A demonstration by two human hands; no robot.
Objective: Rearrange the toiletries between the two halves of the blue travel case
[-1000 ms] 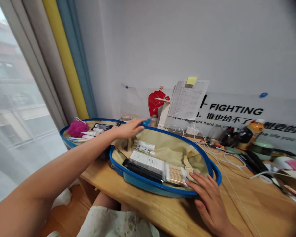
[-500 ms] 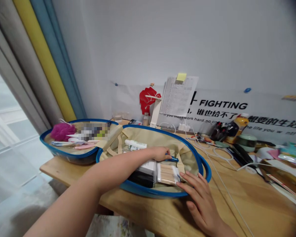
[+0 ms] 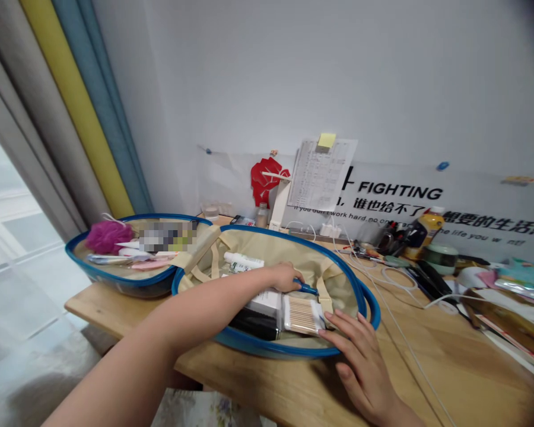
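My left hand [image 3: 285, 276] reaches into the right half of an open blue-rimmed case [image 3: 267, 343] with beige lining and is closed on a small blue object [image 3: 307, 289], which it holds low over the lining. Under my forearm lie a white box [image 3: 267, 300], a black tube [image 3: 253, 323] and a pack of cotton swabs [image 3: 301, 313]. My right hand [image 3: 360, 362] rests flat on the desk at the case's front right rim, fingers spread, fingertips touching the rim near the swabs. White tubes [image 3: 244, 260] lie at the back of the case.
The case's left half [image 3: 115, 281] holds a magenta bath sponge [image 3: 104, 236] and toiletries. On the wooden desk [image 3: 427, 367] to the right lie white cables [image 3: 396, 279], an orange bottle [image 3: 422, 231], a green jar [image 3: 440, 256] and papers. Curtains hang at the left.
My left hand came from the far rim of the case with the blue object and brought it down inside, near the swab pack. My right hand has stayed in place.
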